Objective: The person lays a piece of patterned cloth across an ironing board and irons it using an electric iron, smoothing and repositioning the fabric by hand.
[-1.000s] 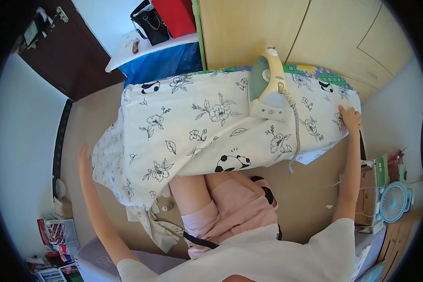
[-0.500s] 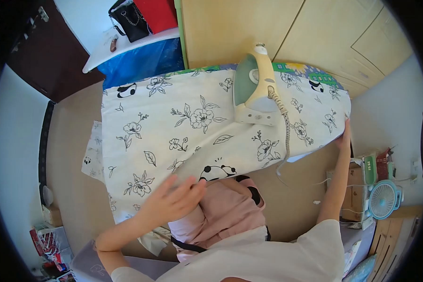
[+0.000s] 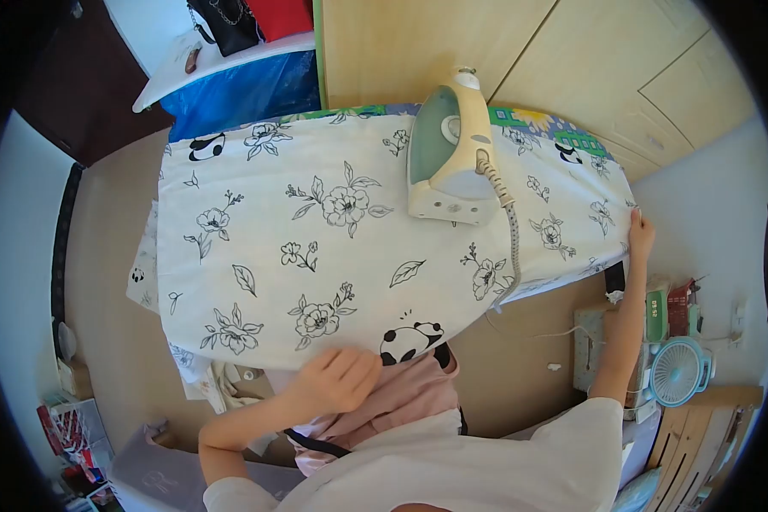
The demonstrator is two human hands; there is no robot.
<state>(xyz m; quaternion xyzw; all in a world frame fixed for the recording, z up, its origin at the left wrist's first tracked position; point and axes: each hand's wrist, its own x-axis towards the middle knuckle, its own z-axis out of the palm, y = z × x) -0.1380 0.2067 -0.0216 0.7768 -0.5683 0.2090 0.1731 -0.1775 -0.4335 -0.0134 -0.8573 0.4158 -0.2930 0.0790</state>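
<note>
A white cloth (image 3: 269, 218) with black flower, leaf and panda prints lies spread over an ironing board (image 3: 520, 119), whose colourful cover shows along the far edge. My left hand (image 3: 337, 380) is closed at the cloth's near edge, left of a printed panda, with its fingers curled over the fabric. At the far right end, my right hand (image 3: 642, 235) grips the cloth's edge. A cream and green iron (image 3: 456, 154) rests on the cloth between my hands, its tip toward the cupboard. Its cord (image 3: 514, 247) runs down over the near edge.
Pale wooden cupboards (image 3: 418, 51) stand right behind the board. At back left is a white table (image 3: 166, 81) with a black bag (image 3: 230, 26). A blue fan (image 3: 678, 371) and a green clock (image 3: 655, 316) stand at right. Another printed cloth (image 3: 145, 264) hangs at left.
My left hand has gone from loosely spread above the cloth to closed at its near edge. The near part of the cloth lies flatter. My right hand stays at the right end.
</note>
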